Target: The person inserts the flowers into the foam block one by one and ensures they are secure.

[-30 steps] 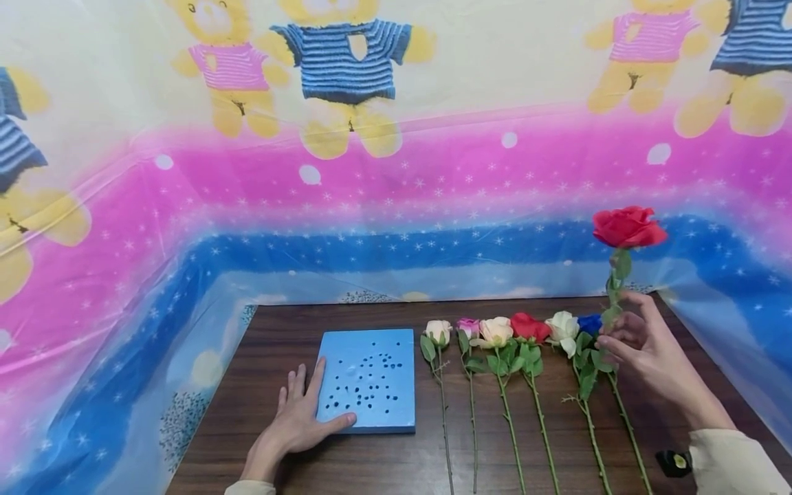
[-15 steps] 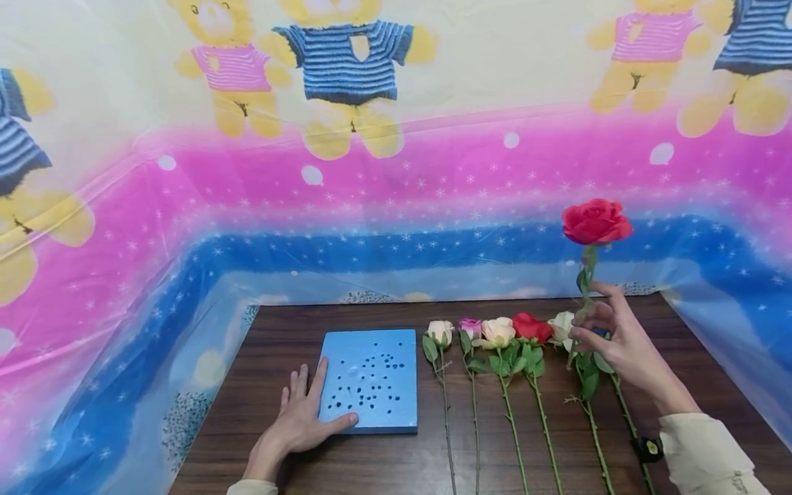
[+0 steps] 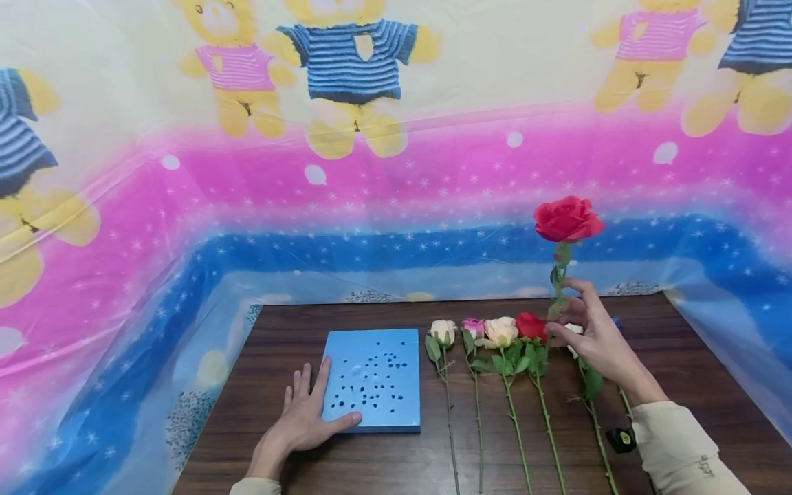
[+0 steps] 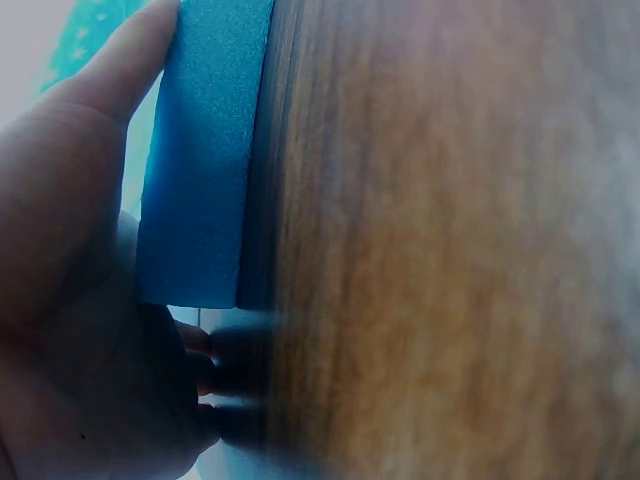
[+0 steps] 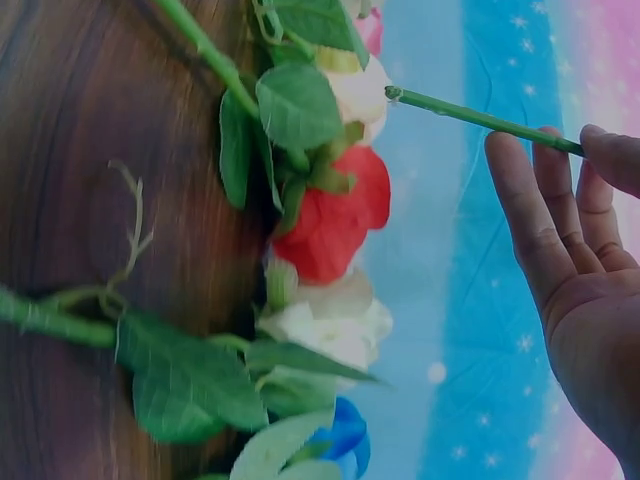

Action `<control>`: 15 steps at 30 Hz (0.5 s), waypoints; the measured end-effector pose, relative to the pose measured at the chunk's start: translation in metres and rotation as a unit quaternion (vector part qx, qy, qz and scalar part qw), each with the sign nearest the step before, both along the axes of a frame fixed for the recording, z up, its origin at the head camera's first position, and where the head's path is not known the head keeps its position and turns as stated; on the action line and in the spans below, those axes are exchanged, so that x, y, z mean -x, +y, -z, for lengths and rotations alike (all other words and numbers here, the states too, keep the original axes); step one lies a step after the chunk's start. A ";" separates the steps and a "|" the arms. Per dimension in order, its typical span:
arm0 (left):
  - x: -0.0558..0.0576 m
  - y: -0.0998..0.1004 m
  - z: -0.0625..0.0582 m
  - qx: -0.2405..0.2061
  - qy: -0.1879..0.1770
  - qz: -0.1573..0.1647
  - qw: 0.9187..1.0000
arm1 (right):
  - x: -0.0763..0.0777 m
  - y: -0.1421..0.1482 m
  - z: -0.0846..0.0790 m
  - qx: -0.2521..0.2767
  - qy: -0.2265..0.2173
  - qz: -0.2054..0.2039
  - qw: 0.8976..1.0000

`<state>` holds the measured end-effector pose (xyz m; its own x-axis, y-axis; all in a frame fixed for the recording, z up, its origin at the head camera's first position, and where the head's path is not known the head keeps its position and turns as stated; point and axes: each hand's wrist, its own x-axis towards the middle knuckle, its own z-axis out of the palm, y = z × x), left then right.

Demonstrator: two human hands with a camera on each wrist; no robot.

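My right hand (image 3: pixel 597 344) pinches the green stem of a red artificial rose (image 3: pixel 568 220) between thumb and fingers, bloom up, above the row of flowers. In the right wrist view the cut lower end of this stem (image 5: pixel 470 112) sticks out free past the fingertips. My left hand (image 3: pixel 303 419) rests against the left side of a blue foam block (image 3: pixel 374 368), fingers straight and thumb on its front left corner. Many small holes dot the block's top. Its thick side (image 4: pixel 205 180) fills part of the left wrist view.
Several roses lie right of the block, stems toward me: cream (image 3: pixel 442 332), pink (image 3: pixel 473 327), peach (image 3: pixel 500 331), red (image 3: pixel 531 326), white (image 5: pixel 335 325) and blue (image 5: pixel 345 440). My right hand partly hides the last two. A bear-print sheet (image 3: pixel 396 261) hangs behind the wooden table (image 3: pixel 297 323).
My right hand has carried the upright red rose leftward, from over the blue rose to beside the lying red one. My left hand has stayed on the block.
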<state>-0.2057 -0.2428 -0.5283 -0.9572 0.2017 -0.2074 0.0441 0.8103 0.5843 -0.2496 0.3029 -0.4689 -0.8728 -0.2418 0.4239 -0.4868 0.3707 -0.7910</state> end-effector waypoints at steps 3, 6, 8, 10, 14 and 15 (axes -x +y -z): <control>0.000 0.000 0.000 -0.001 0.001 0.000 1.000 | 0.002 -0.006 0.001 0.007 -0.010 -0.010 1.000; 0.000 0.000 0.000 0.000 0.001 0.000 1.000 | 0.005 -0.012 0.001 0.015 -0.014 -0.021 1.000; 0.000 0.000 0.001 0.002 0.002 -0.001 1.000 | 0.008 -0.017 0.001 0.020 -0.016 -0.027 0.999; 0.000 -0.001 0.001 0.003 0.003 -0.001 1.000 | 0.010 -0.022 0.000 0.021 -0.019 -0.032 0.999; 0.001 -0.002 0.002 0.002 0.004 0.000 1.000 | 0.013 -0.034 -0.001 0.022 -0.024 -0.040 0.999; 0.001 -0.002 0.002 0.002 0.004 0.000 1.000 | 0.014 -0.038 -0.001 0.024 -0.025 -0.043 0.998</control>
<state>-0.2063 -0.2446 -0.5305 -0.9589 0.2003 -0.2011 0.0477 0.8121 0.5815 -0.2632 0.2653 -0.4678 -0.8700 -0.2977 0.3930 -0.4748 0.2910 -0.8306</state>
